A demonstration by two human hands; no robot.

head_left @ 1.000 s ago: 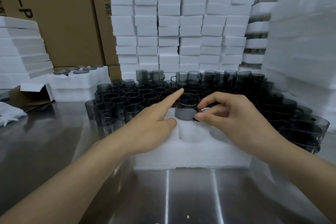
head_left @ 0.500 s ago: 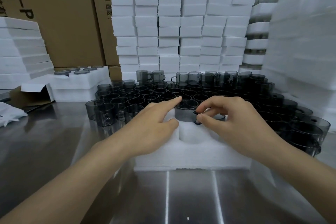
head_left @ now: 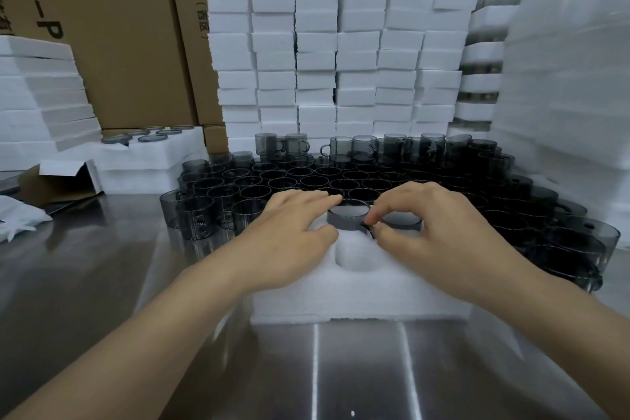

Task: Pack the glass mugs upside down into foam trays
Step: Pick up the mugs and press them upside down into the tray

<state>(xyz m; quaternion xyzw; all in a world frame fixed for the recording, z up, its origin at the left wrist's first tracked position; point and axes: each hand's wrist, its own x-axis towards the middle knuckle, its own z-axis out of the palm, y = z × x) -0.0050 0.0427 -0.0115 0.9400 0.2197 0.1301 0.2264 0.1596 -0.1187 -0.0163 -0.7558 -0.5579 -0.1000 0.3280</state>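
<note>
Seating step: inverted grey glass mug (head_left: 347,219) is pinched by right hand (head_left: 429,232), steadied by flat left hand (head_left: 289,232); downward press needed.

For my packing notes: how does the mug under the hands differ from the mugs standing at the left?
The mug under the hands is sunk in the foam tray, only its top band showing; the left mugs stand free on the table, fully visible. The left hand and right hand touch it; nothing touches them. Both are grey glass.
</note>
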